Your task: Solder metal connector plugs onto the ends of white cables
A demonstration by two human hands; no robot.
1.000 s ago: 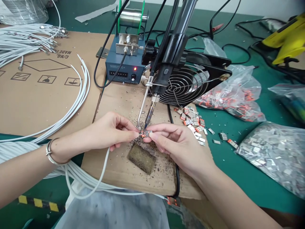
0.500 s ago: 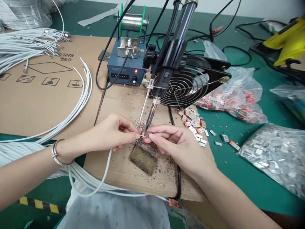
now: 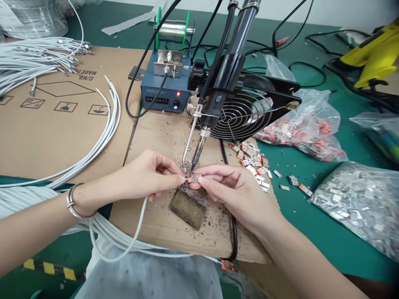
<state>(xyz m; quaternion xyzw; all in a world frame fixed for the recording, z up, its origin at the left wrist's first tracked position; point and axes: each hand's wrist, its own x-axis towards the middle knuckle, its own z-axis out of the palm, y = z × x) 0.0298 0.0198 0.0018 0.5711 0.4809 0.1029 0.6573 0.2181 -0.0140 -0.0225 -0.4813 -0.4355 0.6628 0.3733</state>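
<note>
The USB connector is pinched by the right hand's fingers, the cable by the left's; the soldering iron stands close above, the sponge below.

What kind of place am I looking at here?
Most likely an electronics assembly bench, perhaps in a small factory: a soldering iron clamped over the work, a spool of what looks like solder wire, and a bag of small metal parts.

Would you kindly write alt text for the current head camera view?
The left hand pinches a white cable and the right hand a small connector near the tip of a soldering iron; a brown sponge lies on cardboard.
</note>
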